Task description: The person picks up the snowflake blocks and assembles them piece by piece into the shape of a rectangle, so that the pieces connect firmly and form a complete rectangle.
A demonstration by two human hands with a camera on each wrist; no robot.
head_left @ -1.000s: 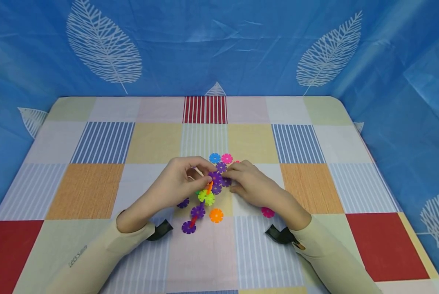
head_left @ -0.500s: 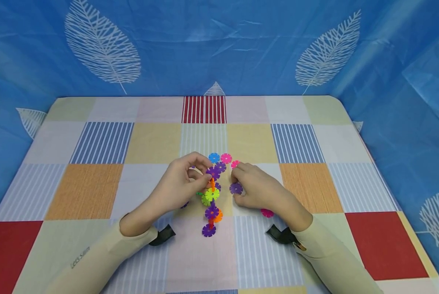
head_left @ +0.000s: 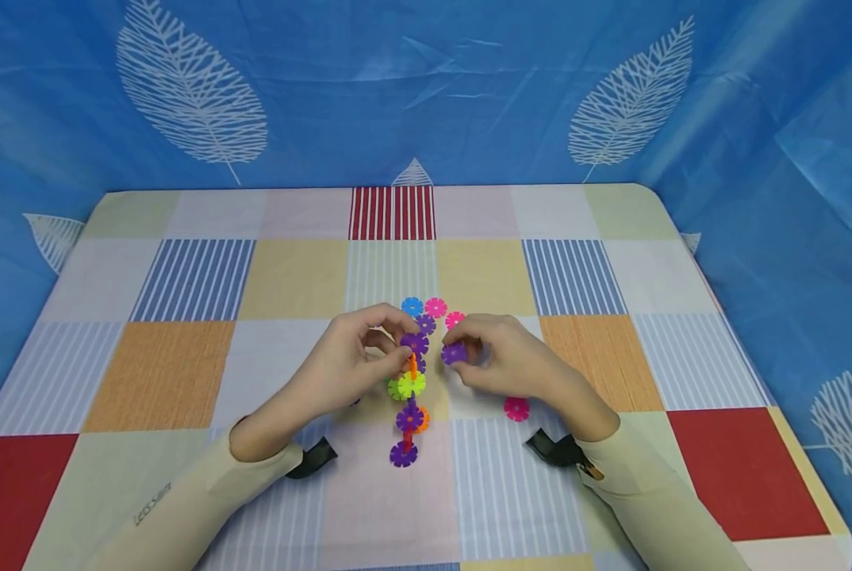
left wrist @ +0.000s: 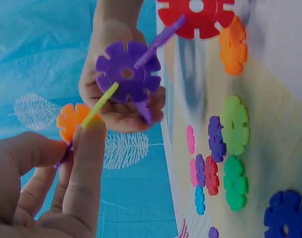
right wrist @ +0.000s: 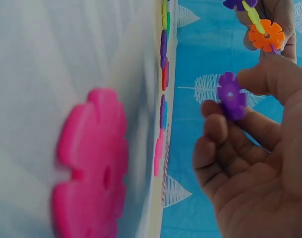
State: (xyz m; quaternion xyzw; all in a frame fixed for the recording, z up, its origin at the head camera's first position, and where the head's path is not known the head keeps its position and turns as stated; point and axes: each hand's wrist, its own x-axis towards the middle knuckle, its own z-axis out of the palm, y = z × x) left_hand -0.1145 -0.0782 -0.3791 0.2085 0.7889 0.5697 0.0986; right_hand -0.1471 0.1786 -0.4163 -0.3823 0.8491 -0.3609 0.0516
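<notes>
My left hand (head_left: 358, 357) pinches the top end of a chain of interlocking notched plastic discs (head_left: 412, 385). Linked in it are purple, orange, yellow and red discs; the purple disc between thumb and finger shows edge-on in the left wrist view, beside the orange disc (left wrist: 72, 121). To the right, my right hand (head_left: 508, 357) holds a single purple disc (right wrist: 231, 96) between thumb and fingers, apart from the chain. In the head view this purple disc (head_left: 454, 354) faces the left hand. Left fingers and chain partly cover loose discs behind them.
Loose discs lie on the checked tablecloth (head_left: 390, 507): a blue disc (head_left: 412, 306), a pink disc (head_left: 436, 308) and others beyond the hands. A magenta disc (head_left: 516, 409) is below the right hand. Green discs (left wrist: 235, 182) show in the left wrist view. A blue curtain (head_left: 426, 95) hangs behind.
My right hand has drawn the purple disc to the right, away from the chain, and turned it in its fingers. The chain's lower end swung right and hangs straighter; the left hand keeps its pinch.
</notes>
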